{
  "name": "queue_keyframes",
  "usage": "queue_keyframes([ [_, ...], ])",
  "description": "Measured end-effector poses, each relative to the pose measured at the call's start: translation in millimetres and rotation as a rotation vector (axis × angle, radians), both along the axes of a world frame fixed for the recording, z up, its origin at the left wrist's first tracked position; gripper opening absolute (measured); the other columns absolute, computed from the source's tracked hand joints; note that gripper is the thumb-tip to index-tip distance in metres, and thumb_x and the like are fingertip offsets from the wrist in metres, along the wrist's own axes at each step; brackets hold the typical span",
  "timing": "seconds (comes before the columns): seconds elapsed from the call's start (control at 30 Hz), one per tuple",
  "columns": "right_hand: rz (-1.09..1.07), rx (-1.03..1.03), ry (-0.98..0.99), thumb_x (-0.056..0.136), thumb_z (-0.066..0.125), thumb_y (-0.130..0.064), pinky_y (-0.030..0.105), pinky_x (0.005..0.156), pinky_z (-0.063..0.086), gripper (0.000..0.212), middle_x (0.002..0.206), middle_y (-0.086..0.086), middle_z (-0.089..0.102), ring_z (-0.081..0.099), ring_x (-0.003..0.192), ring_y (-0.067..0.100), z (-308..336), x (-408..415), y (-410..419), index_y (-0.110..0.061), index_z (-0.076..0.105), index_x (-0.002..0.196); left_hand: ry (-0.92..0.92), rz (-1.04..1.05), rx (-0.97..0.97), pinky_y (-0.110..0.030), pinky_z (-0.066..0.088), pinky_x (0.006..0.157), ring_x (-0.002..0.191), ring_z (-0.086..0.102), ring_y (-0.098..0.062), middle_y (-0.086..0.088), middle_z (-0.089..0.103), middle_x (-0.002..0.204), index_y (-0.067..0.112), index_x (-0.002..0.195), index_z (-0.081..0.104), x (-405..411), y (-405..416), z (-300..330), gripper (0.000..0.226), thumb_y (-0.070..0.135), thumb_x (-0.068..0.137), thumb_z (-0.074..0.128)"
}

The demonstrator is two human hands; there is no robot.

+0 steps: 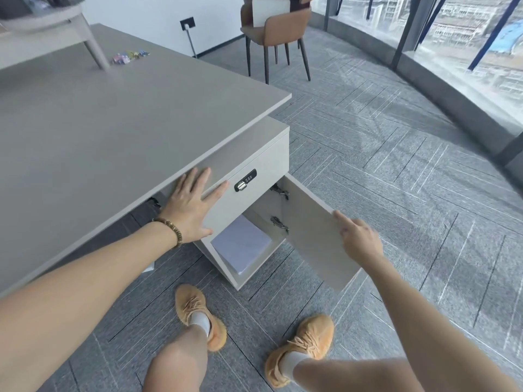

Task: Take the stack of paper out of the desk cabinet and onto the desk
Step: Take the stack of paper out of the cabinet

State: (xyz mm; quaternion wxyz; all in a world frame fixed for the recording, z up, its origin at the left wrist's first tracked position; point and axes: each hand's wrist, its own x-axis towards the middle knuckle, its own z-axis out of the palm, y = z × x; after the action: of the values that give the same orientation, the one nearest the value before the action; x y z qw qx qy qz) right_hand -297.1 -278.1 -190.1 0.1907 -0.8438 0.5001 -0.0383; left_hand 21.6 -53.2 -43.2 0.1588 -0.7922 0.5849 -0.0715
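A stack of white paper (pixel 240 244) lies flat inside the lower compartment of the grey desk cabinet (pixel 223 264), under the grey desk (pixel 113 131). The cabinet door (pixel 311 233) stands swung out to the right. My right hand (pixel 358 239) grips the door's top outer edge, fingers curled over it. My left hand (pixel 192 206) rests flat with fingers spread on the drawer front above the compartment, left of a combination lock (pixel 245 180). Neither hand touches the paper.
A brown chair (pixel 276 32) stands at the back on grey carpet. Small colourful items (pixel 130 56) and a riser shelf (pixel 48 26) sit at the desk's far side. A curved glass wall (pixel 452 52) runs along the right. My orange shoes (pixel 198 312) stand before the cabinet.
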Motion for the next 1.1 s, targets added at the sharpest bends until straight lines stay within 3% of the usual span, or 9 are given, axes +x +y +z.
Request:
queue_keyframes([
  [0.07, 0.008, -0.05, 0.094, 0.093, 0.051, -0.046, 0.049, 0.099, 0.038, 0.059, 0.127, 0.01, 0.058, 0.056, 0.112, 0.032, -1.2, 1.1, -10.0, -0.045, 0.026, 0.146, -0.001, 0.002, -0.003, -0.052, 0.008, 0.122, 0.149, 0.0, -0.044, -0.021, -0.002, 0.163, 0.034, 0.154, -0.002, -0.2, -0.3, -0.5, 0.123, 0.054, 0.064, 0.078],
  [0.17, -0.029, -0.114, 0.221, 0.079, 0.05, -0.072, 0.059, 0.115, 0.016, 0.089, 0.145, 0.019, 0.04, 0.033, 0.138, 0.039, -2.4, 9.7, -17.9, -0.034, 0.014, 0.152, -0.002, 0.004, -0.005, -0.052, 0.007, 0.122, 0.149, -0.002, -0.043, -0.02, -0.004, 0.163, 0.035, 0.154, -0.003, -0.7, -1.1, -1.5, 0.122, 0.054, 0.065, 0.078],
  [0.27, -0.028, -0.084, 0.274, 0.072, 0.048, -0.081, 0.066, 0.117, 0.003, 0.106, 0.156, 0.021, 0.024, 0.015, 0.146, 0.042, -3.4, 18.0, -27.5, -0.029, 0.005, 0.155, -0.006, 0.01, -0.003, -0.05, 0.004, 0.122, 0.149, -0.002, -0.043, -0.019, -0.005, 0.163, 0.035, 0.154, -0.004, -0.5, -1.9, -2.1, 0.123, 0.052, 0.065, 0.078],
  [0.5, -0.003, -0.029, 0.248, 0.071, 0.05, -0.081, 0.069, 0.114, 0.001, 0.108, 0.16, 0.018, 0.018, 0.011, 0.149, 0.041, 3.2, 20.4, -27.3, -0.028, 0.008, 0.155, -0.008, 0.007, -0.043, -0.051, 0.007, 0.121, 0.149, 0.003, -0.043, -0.019, 0.001, 0.163, 0.035, 0.154, 0.0, 2.6, -2.0, -5.7, 0.122, 0.052, 0.063, 0.08],
  [0.7, 0.048, 0.074, 0.105, 0.08, 0.052, -0.073, 0.061, 0.121, 0.005, 0.096, 0.166, 0.014, 0.01, 0.002, 0.154, 0.034, 22.2, 31.8, -0.5, -0.023, 0.023, 0.156, 0.068, 0.119, -0.093, -0.051, 0.01, 0.122, 0.15, 0.004, -0.04, -0.017, 0.0, 0.164, 0.039, 0.153, 0.009, -13.4, -3.4, 0.1, 0.108, 0.052, 0.069, 0.075],
  [0.77, 0.074, 0.139, 0.081, 0.082, 0.055, -0.069, 0.059, 0.122, 0.008, 0.093, 0.166, 0.015, 0.012, 0.006, 0.154, 0.033, 26.3, 42.2, 17.2, -0.023, 0.023, 0.156, 0.08, 0.162, -0.151, -0.054, 0.01, 0.121, 0.148, 0.006, -0.044, -0.023, 0.003, 0.162, 0.031, 0.149, 0.031, -36.7, -5.5, -2.1, 0.085, 0.045, 0.075, 0.07],
  [0.87, 0.127, 0.199, 0.069, 0.085, 0.056, -0.063, 0.054, 0.122, 0.015, 0.087, 0.164, 0.016, 0.02, 0.017, 0.152, 0.033, 13.5, 62.9, 35.6, -0.022, 0.026, 0.155, 0.226, 0.124, -0.417, -0.053, 0.015, 0.121, 0.148, 0.013, -0.044, -0.027, 0.02, 0.159, 0.019, 0.124, 0.064, -78.2, -7.1, -31.2, 0.05, 0.033, 0.077, 0.069],
  [0.97, 0.169, 0.278, 0.062, 0.089, 0.055, -0.058, 0.051, 0.118, 0.028, 0.079, 0.159, 0.016, 0.03, 0.031, 0.145, 0.034, -12.5, 83.9, 42.3, -0.019, 0.031, 0.153, 0.575, 0.242, -0.444, -0.04, 0.025, 0.12, 0.15, 0.016, -0.03, -0.016, 0.018, 0.162, 0.013, 0.139, 0.051, -101.3, -13.5, -83.6, 0.053, 0.028, 0.089, 0.059],
  [1.1, 0.213, 0.399, 0.052, 0.091, 0.056, -0.054, 0.049, 0.106, 0.043, 0.076, 0.151, 0.017, 0.039, 0.05, 0.13, 0.038, -61.9, 108.6, 38.1, -0.017, 0.031, 0.151, 0.776, 0.55, -0.351, -0.039, 0.026, 0.119, 0.15, 0.016, -0.028, -0.017, 0.019, 0.161, 0.01, 0.149, 0.031, -89.4, -34.6, -165.7, 0.064, 0.028, 0.093, 0.056],
])
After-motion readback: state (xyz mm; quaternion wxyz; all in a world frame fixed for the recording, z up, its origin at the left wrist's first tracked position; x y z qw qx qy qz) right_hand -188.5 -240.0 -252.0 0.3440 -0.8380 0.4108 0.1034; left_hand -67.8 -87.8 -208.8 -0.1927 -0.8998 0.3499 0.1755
